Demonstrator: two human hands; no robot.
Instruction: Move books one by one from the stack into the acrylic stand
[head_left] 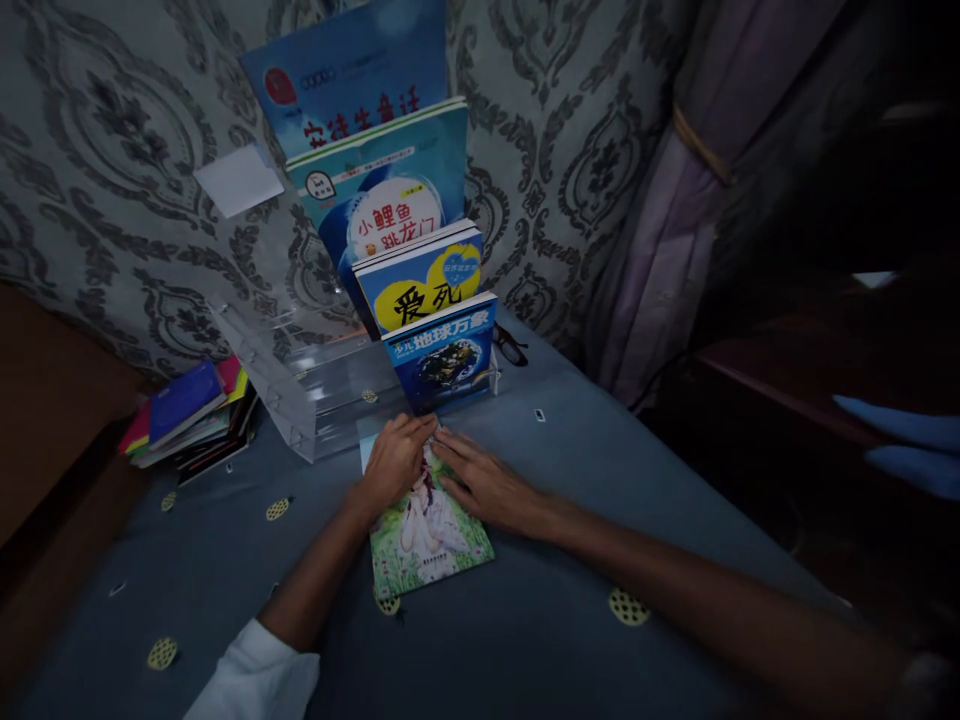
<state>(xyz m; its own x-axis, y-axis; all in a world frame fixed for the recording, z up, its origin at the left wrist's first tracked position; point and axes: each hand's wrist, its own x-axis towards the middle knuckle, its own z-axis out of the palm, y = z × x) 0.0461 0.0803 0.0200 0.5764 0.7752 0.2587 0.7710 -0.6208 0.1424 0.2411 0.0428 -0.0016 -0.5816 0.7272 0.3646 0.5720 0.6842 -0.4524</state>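
Note:
A thin book [431,535] with a green, flowery cover and a figure in white lies flat on the table. Both hands rest on its far part and cover its top. My left hand [396,458] lies over the upper left of the cover, fingers stretched toward the middle. From the right, my right hand [487,485] lies flat on the cover with its fingers extended; the fingertips of both hands nearly meet. Just beyond, a clear acrylic book rack [300,405] holds several upright books, the front one a blue book [442,355] with a globe on it.
Left of the rack sits a pile of colourful booklets [191,410]. A pair of glasses [511,347] lies behind the rack's right end. A patterned curtain [555,160] hangs along the back, with a tied purple curtain [667,230] to the right. Blue cloth [570,620] covers the table.

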